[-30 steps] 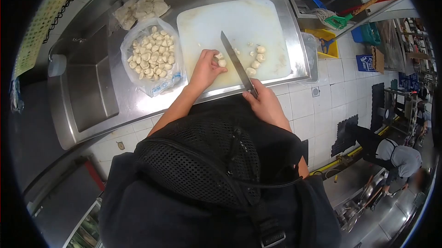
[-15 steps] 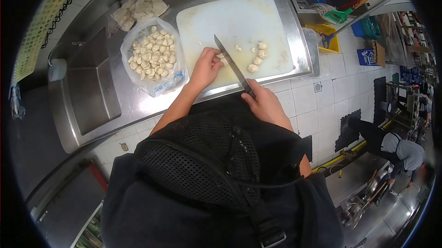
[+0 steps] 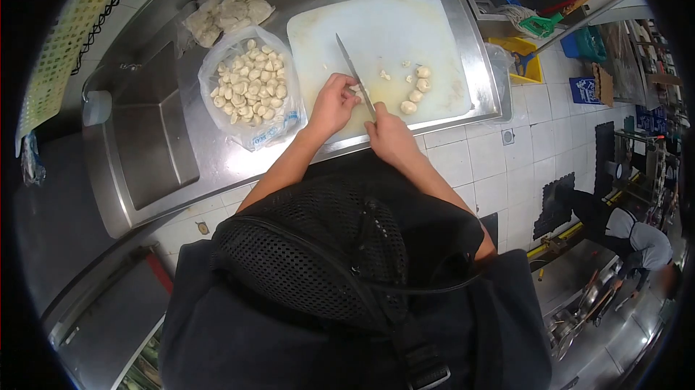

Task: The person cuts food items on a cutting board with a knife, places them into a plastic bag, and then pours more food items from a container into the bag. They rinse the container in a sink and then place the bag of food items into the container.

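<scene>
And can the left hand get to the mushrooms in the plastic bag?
Probably yes. The plastic bag lies open beside the cutting board, the mushrooms show on top, and nothing seems to stand between them and the left hand. That hand looks busy holding a small pale piece by the knife.

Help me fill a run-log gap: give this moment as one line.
left hand: holding pale piece; right hand: knife over cutting board; on board: row of mushrooms; left of board: bag of mushrooms

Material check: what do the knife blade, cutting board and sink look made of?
Knife blade: probably steel, thin, grey and satin-looking. Cutting board: likely plastic, given its smooth, whitish, stained surface and rounded corners. Sink: apparently stainless steel, grey with soft reflections.
</scene>
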Action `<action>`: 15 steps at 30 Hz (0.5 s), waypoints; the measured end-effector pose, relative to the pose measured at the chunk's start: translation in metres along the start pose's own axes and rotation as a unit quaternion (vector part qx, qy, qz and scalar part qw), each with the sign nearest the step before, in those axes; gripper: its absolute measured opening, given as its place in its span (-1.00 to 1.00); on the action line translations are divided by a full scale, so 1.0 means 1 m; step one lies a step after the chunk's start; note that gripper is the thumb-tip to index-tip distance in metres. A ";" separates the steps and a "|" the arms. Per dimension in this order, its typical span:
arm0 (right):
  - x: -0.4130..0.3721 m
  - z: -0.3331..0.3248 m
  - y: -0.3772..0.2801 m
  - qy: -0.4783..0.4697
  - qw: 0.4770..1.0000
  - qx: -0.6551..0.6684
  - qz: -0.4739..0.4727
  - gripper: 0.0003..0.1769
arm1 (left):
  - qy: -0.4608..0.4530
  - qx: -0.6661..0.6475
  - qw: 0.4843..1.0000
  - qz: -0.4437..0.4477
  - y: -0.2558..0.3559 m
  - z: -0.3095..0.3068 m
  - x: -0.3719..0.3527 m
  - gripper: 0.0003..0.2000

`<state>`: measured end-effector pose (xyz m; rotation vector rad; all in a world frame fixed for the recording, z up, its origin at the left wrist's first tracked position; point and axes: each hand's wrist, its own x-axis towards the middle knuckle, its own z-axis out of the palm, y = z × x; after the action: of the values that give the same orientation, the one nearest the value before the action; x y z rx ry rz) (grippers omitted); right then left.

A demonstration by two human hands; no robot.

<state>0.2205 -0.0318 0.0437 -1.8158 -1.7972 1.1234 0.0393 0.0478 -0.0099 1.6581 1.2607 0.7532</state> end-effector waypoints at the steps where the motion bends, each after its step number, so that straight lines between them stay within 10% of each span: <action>1: 0.005 0.007 -0.001 0.009 1.000 -0.018 -0.002 -0.66 | 0.004 -0.015 1.000 -0.007 -0.001 0.000 0.000 -0.66; 15: -0.017 -0.074 -0.009 0.101 0.979 -0.152 -0.095 -0.40 | 0.072 0.108 0.991 0.021 0.021 0.016 0.003 -0.57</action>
<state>0.2702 -0.0259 0.1012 -1.7934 -2.0519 0.5951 0.0629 0.0444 0.0020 1.8355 1.4544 0.7958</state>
